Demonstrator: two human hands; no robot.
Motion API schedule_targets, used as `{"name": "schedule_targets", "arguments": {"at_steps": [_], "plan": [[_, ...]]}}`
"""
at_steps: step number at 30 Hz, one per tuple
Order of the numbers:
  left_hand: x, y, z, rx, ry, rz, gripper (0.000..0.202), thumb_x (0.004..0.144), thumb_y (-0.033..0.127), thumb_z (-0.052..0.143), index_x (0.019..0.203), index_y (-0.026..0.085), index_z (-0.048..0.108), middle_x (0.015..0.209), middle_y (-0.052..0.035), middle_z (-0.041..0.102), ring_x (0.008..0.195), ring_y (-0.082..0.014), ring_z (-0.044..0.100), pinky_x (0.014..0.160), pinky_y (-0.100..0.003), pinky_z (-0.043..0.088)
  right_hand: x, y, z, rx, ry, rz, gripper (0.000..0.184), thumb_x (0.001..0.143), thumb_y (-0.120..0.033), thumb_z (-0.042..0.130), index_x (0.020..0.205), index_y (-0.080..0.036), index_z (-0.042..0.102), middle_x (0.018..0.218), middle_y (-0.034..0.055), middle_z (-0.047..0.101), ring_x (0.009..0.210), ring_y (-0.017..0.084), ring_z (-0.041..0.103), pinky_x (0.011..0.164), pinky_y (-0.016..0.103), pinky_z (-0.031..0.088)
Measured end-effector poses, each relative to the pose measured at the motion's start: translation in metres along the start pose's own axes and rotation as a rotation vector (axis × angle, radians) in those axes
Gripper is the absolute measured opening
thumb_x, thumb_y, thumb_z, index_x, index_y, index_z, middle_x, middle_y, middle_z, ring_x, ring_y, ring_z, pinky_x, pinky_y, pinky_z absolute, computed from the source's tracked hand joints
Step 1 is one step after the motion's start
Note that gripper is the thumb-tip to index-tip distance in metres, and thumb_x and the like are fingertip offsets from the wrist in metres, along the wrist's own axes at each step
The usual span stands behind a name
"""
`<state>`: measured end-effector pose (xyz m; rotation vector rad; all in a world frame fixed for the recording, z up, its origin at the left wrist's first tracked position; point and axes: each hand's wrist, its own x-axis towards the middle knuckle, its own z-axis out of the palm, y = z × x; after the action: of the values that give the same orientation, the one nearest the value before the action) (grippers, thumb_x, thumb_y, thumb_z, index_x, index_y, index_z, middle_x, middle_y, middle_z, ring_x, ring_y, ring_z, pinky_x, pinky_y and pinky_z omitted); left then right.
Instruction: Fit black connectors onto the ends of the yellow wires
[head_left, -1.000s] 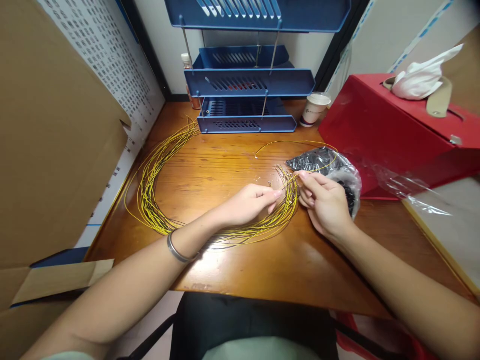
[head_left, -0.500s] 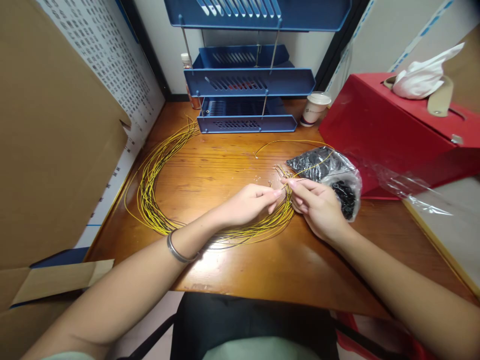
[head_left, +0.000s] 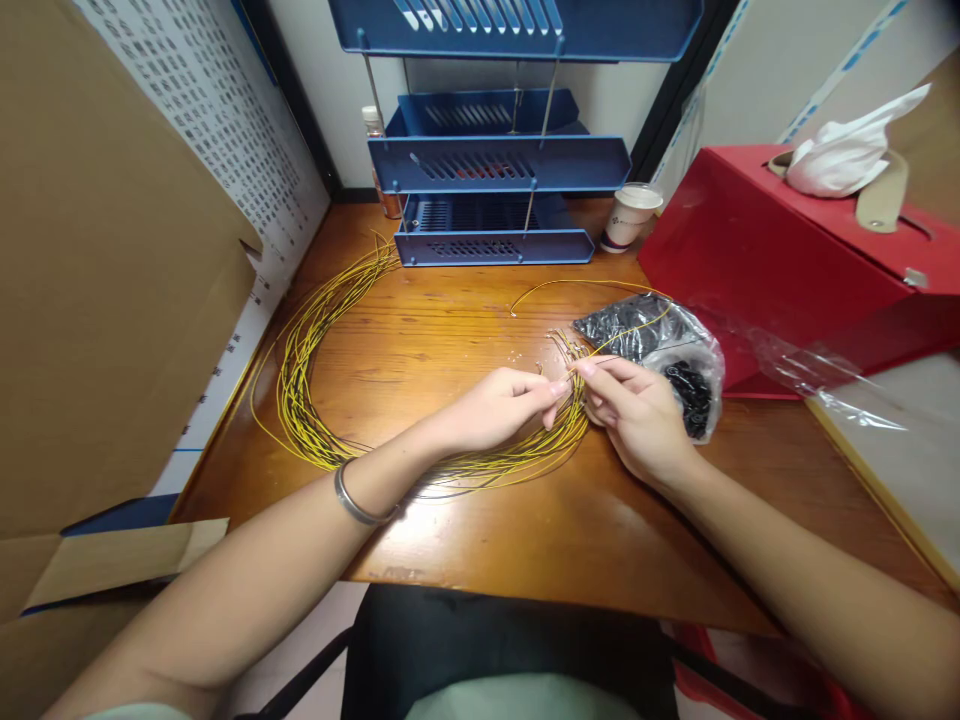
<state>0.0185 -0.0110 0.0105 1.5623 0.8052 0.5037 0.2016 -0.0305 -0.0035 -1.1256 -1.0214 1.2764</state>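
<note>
the right hand (head_left: 636,408) has moved in beside the left hand (head_left: 506,405); both pinch a yellow wire (head_left: 577,281) just left of the plastic bag (head_left: 611,325). the wire looks light and springy, likely best held near its end.

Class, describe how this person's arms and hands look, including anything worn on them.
The left hand and right hand are ungloved. A narrow, silvery bangle circles the left forearm. A bit of pale green sleeve shows higher up that arm; the right forearm is bare, with no sleeve in view.
</note>
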Motion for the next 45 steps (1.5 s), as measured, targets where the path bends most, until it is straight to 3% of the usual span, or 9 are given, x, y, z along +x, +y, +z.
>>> {"name": "schedule_targets", "arguments": {"at_steps": [3,5,12,19,27,34,37,42,45], "plan": [[0.0001,-0.0004,-0.0001,0.003,0.003,0.02,0.047,0.099,0.051,0.046,0.069,0.015,0.054,0.057,0.0047,0.043,0.054,-0.0085,0.038,0.055,-0.023,0.028,0.002,-0.0034,0.0005,0.095,0.161,-0.042,0.023,0.072,-0.037,0.083,0.082,-0.018,0.075,0.051,-0.008,0.04,0.042,0.005,0.026,0.044,0.025,0.014],[0.0004,-0.0011,-0.0002,0.006,0.003,0.025,0.049,0.099,0.051,0.045,0.064,0.016,0.049,0.056,0.0048,0.042,0.055,-0.0086,0.037,0.056,-0.023,0.029,0.0029,-0.0046,0.0002,0.108,0.188,-0.052,0.022,0.074,-0.037,0.082,0.082,-0.019,0.074,0.051,-0.0082,0.039,0.042,0.005,0.025,0.044,0.025,0.014],[0.0007,-0.0006,-0.0006,0.028,0.001,0.032,0.05,0.099,0.052,0.044,0.063,0.017,0.045,0.055,0.0049,0.04,0.054,-0.0087,0.037,0.055,-0.023,0.028,-0.0001,0.0002,-0.0008,0.061,-0.025,0.075,0.035,0.075,-0.043,0.083,0.097,-0.016,0.075,0.056,-0.0078,0.042,0.043,0.004,0.024,0.046,0.026,0.009],[0.0011,-0.0013,-0.0002,0.015,-0.001,0.033,0.05,0.099,0.052,0.044,0.063,0.017,0.044,0.055,0.0048,0.039,0.054,-0.0091,0.037,0.056,-0.023,0.029,0.0015,-0.0011,-0.001,0.06,-0.021,0.112,0.041,0.074,-0.043,0.084,0.103,-0.016,0.074,0.057,-0.0084,0.042,0.042,0.003,0.024,0.046,0.025,0.011],[0.0005,-0.0006,-0.0002,0.002,-0.005,0.034,0.049,0.098,0.052,0.045,0.063,0.017,0.045,0.055,0.0046,0.039,0.055,-0.009,0.036,0.056,-0.024,0.028,-0.0012,0.0,-0.0012,-0.025,-0.086,0.103,0.034,0.07,-0.045,0.087,0.077,-0.015,0.074,0.048,-0.0069,0.041,0.044,0.005,0.028,0.045,0.025,0.013],[0.0005,-0.0014,-0.0006,0.022,0.007,0.037,0.049,0.098,0.052,0.046,0.064,0.017,0.048,0.058,0.0044,0.043,0.057,-0.0093,0.039,0.059,-0.024,0.03,0.0032,-0.0053,0.0006,0.151,0.116,0.014,0.03,0.067,-0.039,0.09,0.077,-0.017,0.071,0.05,-0.0085,0.042,0.042,0.003,0.027,0.044,0.025,0.013],[0.0003,-0.0008,-0.0008,0.021,0.004,0.03,0.049,0.099,0.051,0.045,0.064,0.017,0.048,0.057,0.0049,0.041,0.055,-0.0091,0.037,0.058,-0.024,0.029,0.0022,-0.0048,-0.0009,0.12,0.065,0.032,0.03,0.07,-0.041,0.087,0.08,-0.017,0.072,0.051,-0.0081,0.042,0.042,0.004,0.028,0.045,0.025,0.014],[0.0008,-0.0022,-0.0003,-0.011,-0.009,0.04,0.049,0.1,0.05,0.044,0.064,0.016,0.048,0.055,0.0053,0.038,0.053,-0.0089,0.034,0.056,-0.024,0.026,-0.0025,0.0013,-0.0023,-0.08,-0.133,0.065,0.032,0.072,-0.044,0.086,0.076,-0.015,0.074,0.05,-0.0054,0.046,0.045,0.005,0.032,0.045,0.025,0.017],[0.0025,-0.0044,-0.0007,-0.049,-0.005,0.055,0.053,0.101,0.052,0.039,0.067,0.015,0.055,0.051,0.006,0.035,0.05,-0.009,0.031,0.054,-0.025,0.024,-0.0007,0.0014,-0.0024,-0.057,-0.056,0.025,0.032,0.072,-0.044,0.086,0.072,-0.015,0.072,0.049,-0.0059,0.044,0.044,0.005,0.031,0.044,0.024,0.017]]}}
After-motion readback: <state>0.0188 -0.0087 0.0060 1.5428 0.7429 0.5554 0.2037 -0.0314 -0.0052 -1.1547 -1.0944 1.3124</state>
